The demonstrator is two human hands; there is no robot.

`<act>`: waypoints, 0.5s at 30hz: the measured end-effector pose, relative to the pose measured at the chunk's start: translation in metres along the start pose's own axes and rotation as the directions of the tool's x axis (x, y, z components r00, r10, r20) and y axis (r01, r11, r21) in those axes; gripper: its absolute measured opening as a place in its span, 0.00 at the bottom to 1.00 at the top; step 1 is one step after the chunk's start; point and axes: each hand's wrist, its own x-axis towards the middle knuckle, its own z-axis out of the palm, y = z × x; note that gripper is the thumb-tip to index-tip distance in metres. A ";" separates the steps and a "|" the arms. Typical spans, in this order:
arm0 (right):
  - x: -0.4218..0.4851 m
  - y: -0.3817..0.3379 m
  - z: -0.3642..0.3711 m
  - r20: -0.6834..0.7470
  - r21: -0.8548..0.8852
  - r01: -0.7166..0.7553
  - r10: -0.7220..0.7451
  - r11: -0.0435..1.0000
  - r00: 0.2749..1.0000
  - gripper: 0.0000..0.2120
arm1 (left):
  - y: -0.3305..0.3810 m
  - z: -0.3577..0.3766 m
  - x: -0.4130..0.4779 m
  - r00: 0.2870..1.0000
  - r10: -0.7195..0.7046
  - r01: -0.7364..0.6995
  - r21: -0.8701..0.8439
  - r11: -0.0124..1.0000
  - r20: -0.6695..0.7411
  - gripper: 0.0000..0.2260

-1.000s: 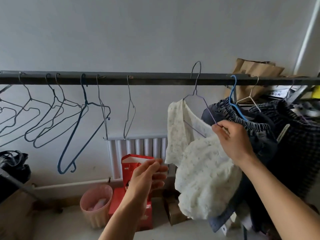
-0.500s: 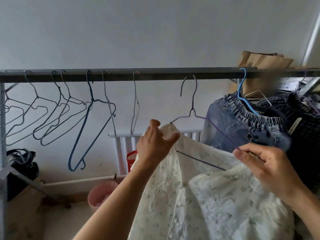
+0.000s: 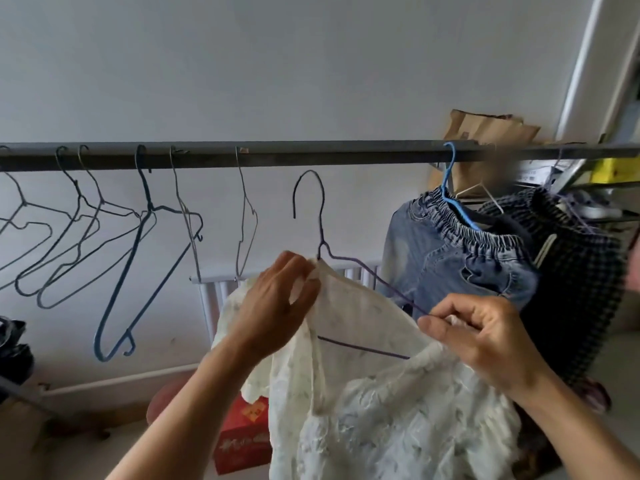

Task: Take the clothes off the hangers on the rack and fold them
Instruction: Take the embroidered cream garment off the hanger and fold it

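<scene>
Six bare hangers [image 3: 148,195] at nine o'clock, one held hanger [image 3: 322,220] at centre, three loaded hangers [image 3: 460,209] at three o'clock; one white top [image 3: 363,393], one pair of jeans [image 3: 443,258], one checked garment [image 3: 571,271]; one left hand [image 3: 273,306], one right hand [image 3: 485,337]; one rail [image 3: 311,157]

Soft even daylight, wide-angle edge bending.

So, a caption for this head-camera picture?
Left hand pinches a white top, right hand grips its purple hanger, unhooked below the rail.
</scene>
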 end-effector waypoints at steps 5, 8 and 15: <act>0.002 0.012 -0.003 -0.021 -0.163 -0.006 0.003 0.987 1.000 0.04 | -0.008 -0.007 -0.014 0.998 0.056 -0.056 0.045 0.997 -0.003 0.07; 0.003 0.024 -0.007 -0.082 -0.274 -0.058 0.037 0.960 0.996 0.07 | -0.007 -0.011 -0.018 0.999 0.017 -0.013 0.074 0.997 -0.052 0.07; 0.001 0.030 -0.002 -0.260 -0.778 -0.127 -0.132 0.615 0.956 0.09 | -0.003 -0.028 -0.021 0.992 -0.072 0.089 0.162 0.983 -0.106 0.07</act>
